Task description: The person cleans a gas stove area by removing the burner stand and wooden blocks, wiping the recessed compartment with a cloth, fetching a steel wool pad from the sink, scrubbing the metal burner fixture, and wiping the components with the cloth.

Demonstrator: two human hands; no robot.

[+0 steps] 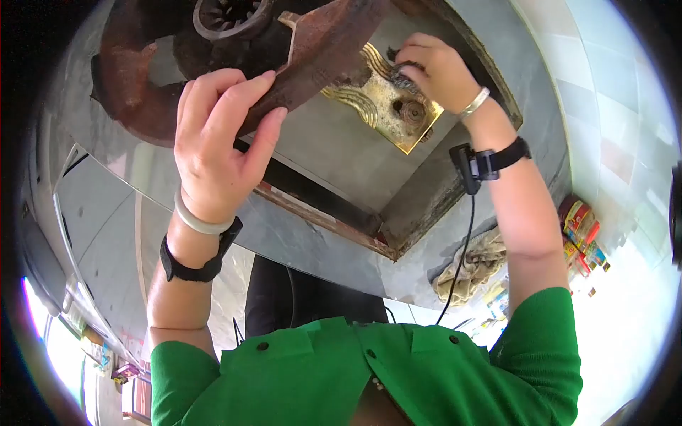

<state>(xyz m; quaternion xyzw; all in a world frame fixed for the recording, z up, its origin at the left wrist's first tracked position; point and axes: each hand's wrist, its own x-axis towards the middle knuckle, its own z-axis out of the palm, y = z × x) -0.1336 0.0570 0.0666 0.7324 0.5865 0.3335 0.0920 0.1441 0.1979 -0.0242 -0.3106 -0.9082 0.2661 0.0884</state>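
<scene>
My left hand point(220, 142) grips the edge of a rusty brown stove panel point(320, 60), thumb below and fingers on top, and holds it tilted up. A round burner point(231, 15) sits at the panel's far left. My right hand point(442, 71) is closed around a dark, rough wad that looks like a steel wool scrubber point(406, 79); the fingers partly cover it. The wad rests against a gold-coloured metal plate point(387, 128) with wavy ridges and a grimy round fitting point(410, 111). Beneath the panel lies the grey recess of the countertop.
The recess has a dirty, rusted rim point(394, 252). A crumpled cloth point(472, 266) lies on the grey counter point(305, 241) at right. Jars and packets point(582, 227) stand near the tiled wall point(611, 113). A black cable point(463, 248) hangs from my right wrist.
</scene>
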